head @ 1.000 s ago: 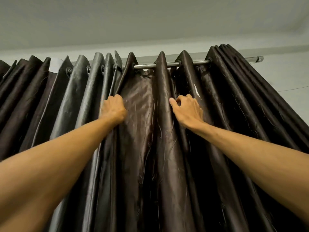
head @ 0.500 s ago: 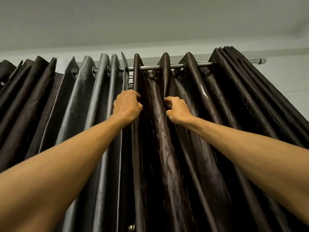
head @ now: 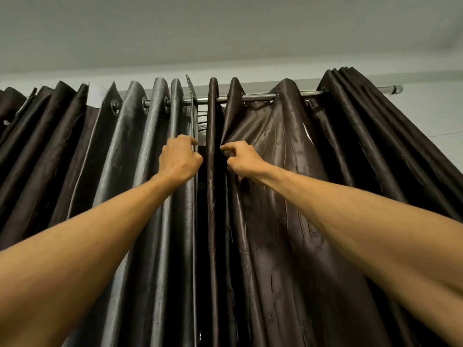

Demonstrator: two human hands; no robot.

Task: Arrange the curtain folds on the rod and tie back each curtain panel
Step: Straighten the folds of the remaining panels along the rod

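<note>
Early stage, I'd say: work is on the folds, ties not begun as far as shown, and no tie-back is in view. L hand [head: 181, 157] has its grip curled round the inner edge of the L panel [head: 140, 171]. R hand [head: 241, 156] pinches a fold of the R panel [head: 283, 196] just beside its inner edge. Both are at 12 o'clock, under the rod [head: 258, 97], w/ a narrow dark gap [head: 201, 196] between them. L panel's folds sit tight and even. R panel has one wide slack fold at 1 o'clock, then a packed bunch at 2 — that wants evening out. Fabric is dark brown, glossy, w/ a faint vine pattern. Pale ceiling [head: 225, 33] above, pale wall [head: 431, 113] past the rod's end at 2 o'clock, white label [head: 96, 96] at 10.
</note>
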